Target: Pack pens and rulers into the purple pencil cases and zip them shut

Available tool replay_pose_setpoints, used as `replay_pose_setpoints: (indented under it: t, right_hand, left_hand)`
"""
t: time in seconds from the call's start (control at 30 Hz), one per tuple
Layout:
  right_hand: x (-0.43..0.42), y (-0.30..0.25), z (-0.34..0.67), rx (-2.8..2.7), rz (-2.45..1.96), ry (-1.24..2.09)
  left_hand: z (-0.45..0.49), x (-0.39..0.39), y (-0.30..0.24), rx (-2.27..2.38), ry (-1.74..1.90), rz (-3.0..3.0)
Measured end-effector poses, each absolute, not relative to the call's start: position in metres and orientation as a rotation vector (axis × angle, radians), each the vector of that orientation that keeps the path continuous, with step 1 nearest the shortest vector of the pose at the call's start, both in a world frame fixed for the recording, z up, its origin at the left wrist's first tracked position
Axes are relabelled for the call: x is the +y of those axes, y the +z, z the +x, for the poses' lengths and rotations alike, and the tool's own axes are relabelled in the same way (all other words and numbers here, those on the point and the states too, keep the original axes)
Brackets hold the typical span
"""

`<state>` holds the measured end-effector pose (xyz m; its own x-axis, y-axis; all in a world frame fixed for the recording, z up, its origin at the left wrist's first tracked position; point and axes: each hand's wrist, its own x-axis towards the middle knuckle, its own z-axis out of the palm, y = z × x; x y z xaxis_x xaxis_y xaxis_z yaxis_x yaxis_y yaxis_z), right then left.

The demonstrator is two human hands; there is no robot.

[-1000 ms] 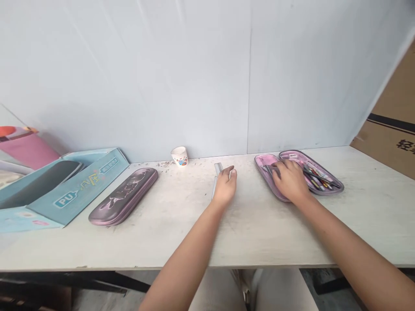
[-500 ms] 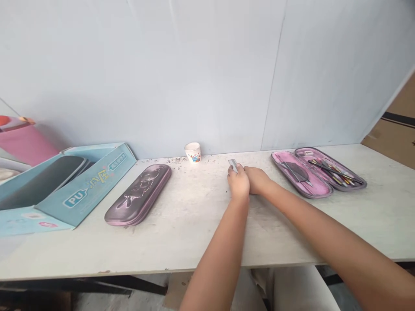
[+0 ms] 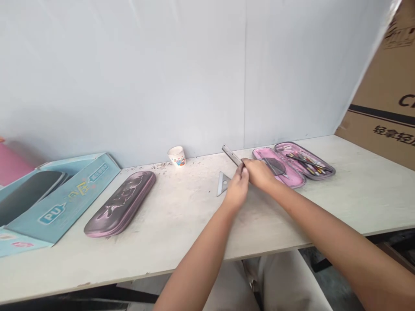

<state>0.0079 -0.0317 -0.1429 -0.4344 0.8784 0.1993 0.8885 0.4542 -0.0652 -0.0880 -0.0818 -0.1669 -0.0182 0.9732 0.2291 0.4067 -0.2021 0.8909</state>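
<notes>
My left hand (image 3: 237, 188) is closed, its fingertips pressed around the lower end of a narrow grey ruler (image 3: 232, 155). Right beside it, my right hand (image 3: 258, 172) is closed over that same end, with its fingers partly hidden. The ruler points up and to the left, towards the wall. A grey set square (image 3: 222, 183) with a round hole shows just left of my left hand, which covers part of it. Whether it lies on the table or touches the hand I cannot tell. Behind my right hand is an open pink-lined pencil case (image 3: 296, 179).
Pencils and pens (image 3: 308, 163) fill one half of the open case. To the left lie a closed dark pencil case (image 3: 121, 205) and a light-blue box (image 3: 71, 207) holding a dark case. A paper cup (image 3: 177, 156) stands near the wall among dark crumbs. Cardboard boxes (image 3: 382, 116) stand at right.
The view has turned to the right. The ruler now sticks out from between my hands, and the set square shows beside my left hand. Earlier only a small grey end showed above my left hand.
</notes>
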Motion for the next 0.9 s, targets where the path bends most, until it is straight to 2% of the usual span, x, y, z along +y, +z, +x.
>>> replay_pose_setpoints:
  t: [0.23, 0.53, 0.9]
  right_hand:
    - [-0.02, -0.155, 0.082, -2.178, -1.566, -0.015]
    - [0.0, -0.171, 0.122, -2.135, -1.666, 0.176]
    - [-0.008, -0.17, 0.128, -2.167, -1.622, -0.116]
  left_hand:
    - [-0.043, -0.084, -0.169, 1.459, 0.864, 2.323]
    - [-0.004, -0.037, -0.172, 1.665, 0.595, 2.406]
    - [-0.011, -0.037, -0.172, 1.718, 0.578, 2.442]
